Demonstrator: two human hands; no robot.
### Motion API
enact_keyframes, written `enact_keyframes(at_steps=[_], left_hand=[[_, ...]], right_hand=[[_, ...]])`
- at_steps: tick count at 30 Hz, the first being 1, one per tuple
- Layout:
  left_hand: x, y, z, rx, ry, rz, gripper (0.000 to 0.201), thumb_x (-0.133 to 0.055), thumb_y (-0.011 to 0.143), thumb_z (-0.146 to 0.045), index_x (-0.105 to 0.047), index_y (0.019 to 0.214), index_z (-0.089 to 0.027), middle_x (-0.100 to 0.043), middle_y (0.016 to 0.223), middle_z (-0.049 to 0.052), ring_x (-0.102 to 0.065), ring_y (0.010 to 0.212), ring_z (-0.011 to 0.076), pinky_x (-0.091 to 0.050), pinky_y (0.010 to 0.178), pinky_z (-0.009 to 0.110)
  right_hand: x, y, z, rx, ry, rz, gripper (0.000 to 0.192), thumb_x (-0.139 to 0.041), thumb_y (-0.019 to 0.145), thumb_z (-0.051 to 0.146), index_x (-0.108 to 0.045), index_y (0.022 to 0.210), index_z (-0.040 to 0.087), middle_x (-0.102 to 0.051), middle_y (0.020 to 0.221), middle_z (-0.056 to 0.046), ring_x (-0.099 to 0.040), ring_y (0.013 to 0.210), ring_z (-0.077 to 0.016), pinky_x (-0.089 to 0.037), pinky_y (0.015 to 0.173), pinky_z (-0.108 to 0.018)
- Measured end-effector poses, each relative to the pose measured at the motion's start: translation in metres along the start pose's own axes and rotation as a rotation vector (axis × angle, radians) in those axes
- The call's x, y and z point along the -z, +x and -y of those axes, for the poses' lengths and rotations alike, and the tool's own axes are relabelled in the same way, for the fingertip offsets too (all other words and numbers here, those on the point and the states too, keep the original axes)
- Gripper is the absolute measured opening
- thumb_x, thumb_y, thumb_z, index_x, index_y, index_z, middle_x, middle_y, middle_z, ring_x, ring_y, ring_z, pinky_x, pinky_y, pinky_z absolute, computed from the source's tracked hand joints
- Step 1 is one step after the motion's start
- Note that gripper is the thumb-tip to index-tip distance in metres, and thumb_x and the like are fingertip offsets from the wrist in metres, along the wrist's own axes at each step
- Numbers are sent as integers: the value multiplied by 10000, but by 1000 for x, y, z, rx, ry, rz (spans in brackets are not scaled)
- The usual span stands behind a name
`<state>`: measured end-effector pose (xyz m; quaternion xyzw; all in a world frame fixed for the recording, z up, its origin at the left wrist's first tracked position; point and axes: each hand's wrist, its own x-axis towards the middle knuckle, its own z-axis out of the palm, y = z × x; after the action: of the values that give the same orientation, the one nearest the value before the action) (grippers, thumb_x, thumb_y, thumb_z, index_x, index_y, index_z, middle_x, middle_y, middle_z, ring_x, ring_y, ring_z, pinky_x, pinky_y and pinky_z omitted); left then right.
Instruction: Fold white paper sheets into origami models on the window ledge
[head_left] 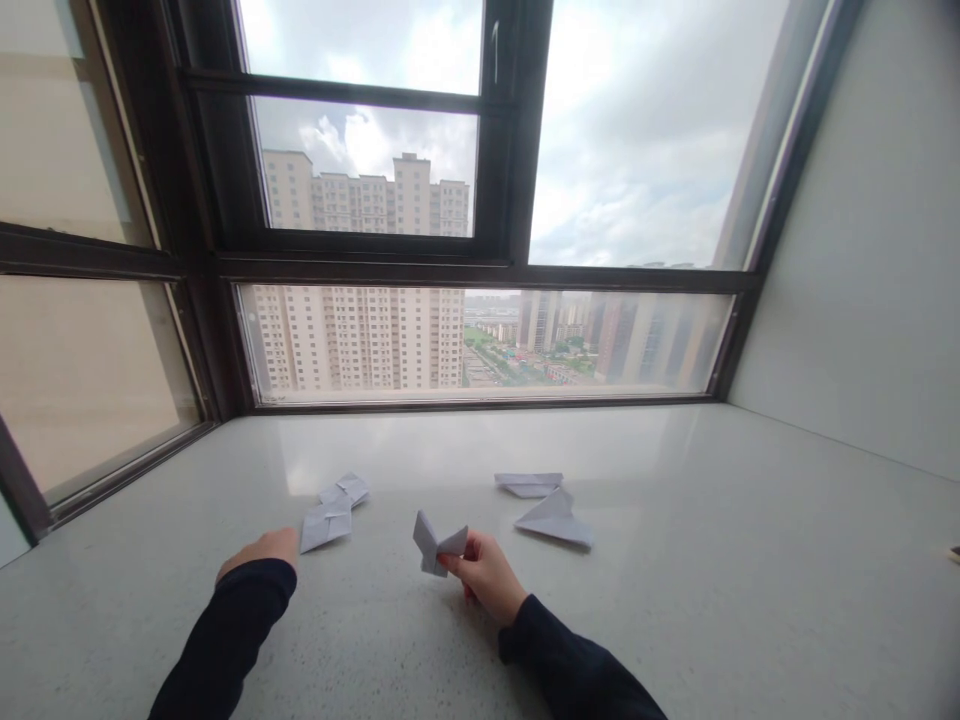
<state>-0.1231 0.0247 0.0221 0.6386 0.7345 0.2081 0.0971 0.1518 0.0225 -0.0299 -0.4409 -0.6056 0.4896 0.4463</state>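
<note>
Between the thumb and fingers of my right hand (491, 575), a white folded-paper figure (431, 545) is pinched upright, its two flaps spreading apart like wings. My left hand (261, 552) rests on the pale surface at the left, its fingers curled in and mostly hidden from view. Just right of it lie two flat, squarish folded papers: the nearer one (326, 526) and the farther one (351, 489), which touch or overlap. Beyond my right hand are a paper plane (556, 519) and a long narrow folded paper (529, 484), close together.
The speckled white sill (397, 650) spreads beneath both hands. Dark window frames (495, 275) border its far and left sides, with tall buildings (367, 335) outside. A white wall (862, 260) stands at the right. A small dark object (954, 553) shows at the right edge.
</note>
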Motion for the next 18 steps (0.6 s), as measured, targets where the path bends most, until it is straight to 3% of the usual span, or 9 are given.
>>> enact_keyframes(at_steps=[4, 8, 10, 14, 18], left_hand=[[8, -15, -39, -47, -25, 23, 300, -451, 577, -197, -609, 832, -182, -652, 685, 80, -599, 662, 278, -420, 618, 381], [-5, -21, -77, -171, -642, 3, 363, -436, 579, -188, -561, 917, -138, -652, 710, 30, -597, 681, 193, -438, 635, 279], [-19, -19, -83, -111, -971, -6, 348, -512, 531, -194, -572, 868, -128, -659, 697, 28, -593, 675, 192, -440, 614, 268], [-47, -14, -80, -60, -1104, 2, 402, -572, 544, -243, -537, 926, -120, -669, 696, 39, -601, 662, 184, -451, 559, 250], [-65, -20, -81, 9, -1204, 37, 516, -604, 591, -232, -446, 1078, -162, -655, 733, 23, -596, 575, 136, -453, 478, 213]], right_hand=[[-1, 0, 0, 3, 16, 0, 181, -567, 617, 314, -536, 658, 140, -506, 512, 47, -318, 279, -22, -275, 276, -165], [0, -1, 1, -9, 34, -20, 222, -583, 609, 354, -548, 662, 141, -503, 479, 52, -316, 271, -28, -273, 277, -174], [2, 0, 1, 0, 52, -53, 258, -589, 601, 386, -552, 663, 139, -511, 483, 48, -315, 269, -32, -278, 276, -183], [8, 3, 3, 56, 119, -156, 316, -616, 571, 439, -554, 648, 139, -488, 445, 53, -313, 277, -40, -268, 282, -191], [9, 3, 6, 86, 208, -175, 349, -641, 557, 466, -583, 639, 133, -499, 446, 36, -349, 323, -59, -279, 318, -202]])
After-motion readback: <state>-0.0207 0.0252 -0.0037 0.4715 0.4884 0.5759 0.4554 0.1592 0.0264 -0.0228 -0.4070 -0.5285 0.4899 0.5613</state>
